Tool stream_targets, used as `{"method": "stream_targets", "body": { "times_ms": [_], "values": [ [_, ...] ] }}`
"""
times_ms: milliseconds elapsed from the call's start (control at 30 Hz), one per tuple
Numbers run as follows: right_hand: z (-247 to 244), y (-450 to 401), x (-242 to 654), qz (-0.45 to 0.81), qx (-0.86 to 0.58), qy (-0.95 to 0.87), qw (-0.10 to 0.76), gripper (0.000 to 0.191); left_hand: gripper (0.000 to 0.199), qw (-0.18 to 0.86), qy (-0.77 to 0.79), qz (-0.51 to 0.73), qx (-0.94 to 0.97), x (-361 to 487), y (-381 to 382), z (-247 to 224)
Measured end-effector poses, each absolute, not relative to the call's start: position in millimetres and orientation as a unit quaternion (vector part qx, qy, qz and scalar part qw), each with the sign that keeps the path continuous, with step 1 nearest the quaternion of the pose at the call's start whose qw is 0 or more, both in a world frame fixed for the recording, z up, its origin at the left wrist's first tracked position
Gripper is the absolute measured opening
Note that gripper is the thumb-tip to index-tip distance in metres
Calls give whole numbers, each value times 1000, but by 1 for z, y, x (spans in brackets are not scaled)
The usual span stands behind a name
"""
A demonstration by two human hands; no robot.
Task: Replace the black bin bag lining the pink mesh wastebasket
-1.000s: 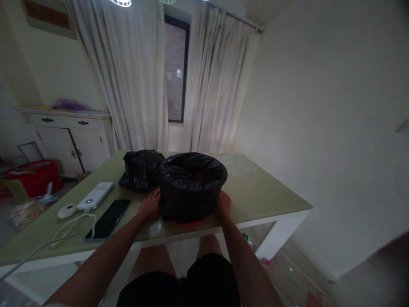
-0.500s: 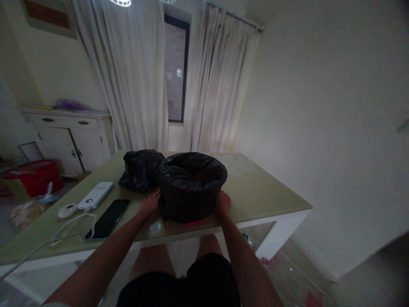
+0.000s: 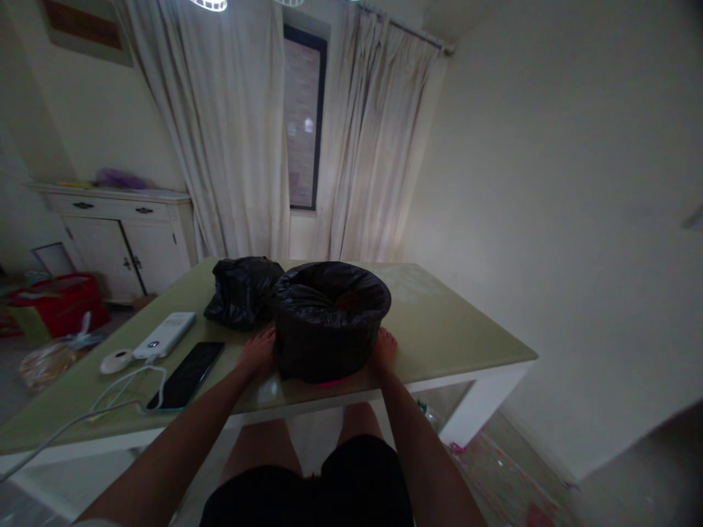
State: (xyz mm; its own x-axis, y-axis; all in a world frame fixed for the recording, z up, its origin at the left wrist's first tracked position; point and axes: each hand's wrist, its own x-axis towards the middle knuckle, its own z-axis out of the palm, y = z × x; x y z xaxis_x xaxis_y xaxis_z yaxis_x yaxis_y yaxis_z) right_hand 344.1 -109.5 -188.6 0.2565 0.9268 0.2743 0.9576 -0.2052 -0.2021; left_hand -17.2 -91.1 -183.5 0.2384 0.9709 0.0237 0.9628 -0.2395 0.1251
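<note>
A round bin (image 3: 329, 351) with a black plastic liner over its rim stands upright at the table's near edge. A strip of pink shows under its base, and something reddish-brown lies dimly inside. My left hand (image 3: 259, 353) rests on the table close against the bin's left side, fingers lying forward. On the other side, my right hand (image 3: 384, 350) lies on the table by the bin's right wall, partly hidden by it. Neither hand is gripping anything that I can see; whether they touch the bin I cannot tell. A bunched black plastic bag (image 3: 244, 291) sits just beyond my left hand.
On the green-topped table (image 3: 455, 329) to the left lie a dark phone (image 3: 187, 375), a white power bank (image 3: 165, 335), a small round white device (image 3: 116, 361) and a white cable (image 3: 71, 423). A wall stands at the right. A red bag (image 3: 60, 304) lies on the floor.
</note>
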Motion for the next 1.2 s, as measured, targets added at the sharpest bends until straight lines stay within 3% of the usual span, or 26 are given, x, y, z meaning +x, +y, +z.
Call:
{"method": "stream_targets", "body": {
  "times_ms": [233,633,700,800,900,1033,1200],
  "values": [
    [-184,-111,342,-28,-782,-600,163,40,66,28,611,51,790,-17,-93,-184],
    [-175,-117,339,-29,-782,-601,162,36,52,36,600,116,791,-16,-95,-176],
    [-171,-119,338,-24,-778,-605,167,36,47,43,583,154,796,-17,-99,-174],
    [-165,-120,339,17,-756,-626,190,33,26,165,568,307,746,-20,-106,-173],
    [-163,-119,344,93,-723,-632,261,28,4,273,568,411,658,-18,-113,-178],
    [-168,-119,350,198,-642,-591,446,34,24,317,546,485,605,3,-126,-191],
    [-174,-123,343,250,-496,-501,664,50,55,421,432,722,340,45,-140,-196]
  ]
}}
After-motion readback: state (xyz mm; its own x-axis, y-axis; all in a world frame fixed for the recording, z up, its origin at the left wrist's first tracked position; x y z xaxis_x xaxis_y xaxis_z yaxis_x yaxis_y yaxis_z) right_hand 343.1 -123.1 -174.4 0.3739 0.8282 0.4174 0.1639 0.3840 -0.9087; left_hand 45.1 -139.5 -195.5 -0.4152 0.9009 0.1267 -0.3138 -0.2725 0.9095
